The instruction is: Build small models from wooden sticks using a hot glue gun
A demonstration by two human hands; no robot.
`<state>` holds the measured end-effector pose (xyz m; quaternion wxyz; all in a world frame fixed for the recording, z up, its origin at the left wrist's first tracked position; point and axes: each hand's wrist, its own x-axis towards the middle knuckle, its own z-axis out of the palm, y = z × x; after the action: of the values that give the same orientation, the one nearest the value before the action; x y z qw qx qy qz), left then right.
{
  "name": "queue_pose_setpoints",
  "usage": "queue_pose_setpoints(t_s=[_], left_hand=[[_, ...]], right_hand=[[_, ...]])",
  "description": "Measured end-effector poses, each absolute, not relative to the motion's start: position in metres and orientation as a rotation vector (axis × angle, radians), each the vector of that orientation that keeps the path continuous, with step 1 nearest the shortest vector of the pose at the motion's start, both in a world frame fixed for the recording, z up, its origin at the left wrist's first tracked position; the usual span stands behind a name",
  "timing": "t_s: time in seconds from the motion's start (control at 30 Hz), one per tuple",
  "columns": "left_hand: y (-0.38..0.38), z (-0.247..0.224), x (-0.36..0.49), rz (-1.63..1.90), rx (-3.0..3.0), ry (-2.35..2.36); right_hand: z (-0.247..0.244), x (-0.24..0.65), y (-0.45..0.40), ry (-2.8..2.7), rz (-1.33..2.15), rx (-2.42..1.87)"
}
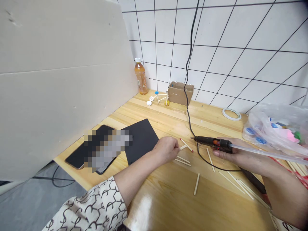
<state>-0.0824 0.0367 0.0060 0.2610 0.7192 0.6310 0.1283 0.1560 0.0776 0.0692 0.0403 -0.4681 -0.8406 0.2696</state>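
Note:
My left hand (167,149) is closed in a pinch on one end of a short wooden stick (183,147). That stick's other end meets a stick with red ends (186,145); I cannot tell whether they are joined. My right hand (225,154) is wrapped round a black hot glue gun (211,141), its nozzle pointing left toward the red-ended stick and apart from it. A clear glue stick (255,150) runs out of the gun's back. Loose wooden sticks (183,161) lie below my left hand, with another short stick (196,183) nearer me.
A black sheet (141,139) and two phones (79,157) lie left. At the back stand a drink bottle (141,78), a stick-and-cap model (160,97) and a cardboard box (180,93). A black cord (187,73) hangs across. Right are a tape roll (231,114) and a plastic bag (276,125).

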Motion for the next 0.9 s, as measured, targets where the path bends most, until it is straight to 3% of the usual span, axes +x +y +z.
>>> queue_pose_setpoints(t_s=[0.9], left_hand=[[0.038,0.014,-0.104,0.311,1.861,1.588]], right_hand=[[0.061,0.137,0.063,-2.665,1.047,-1.346]])
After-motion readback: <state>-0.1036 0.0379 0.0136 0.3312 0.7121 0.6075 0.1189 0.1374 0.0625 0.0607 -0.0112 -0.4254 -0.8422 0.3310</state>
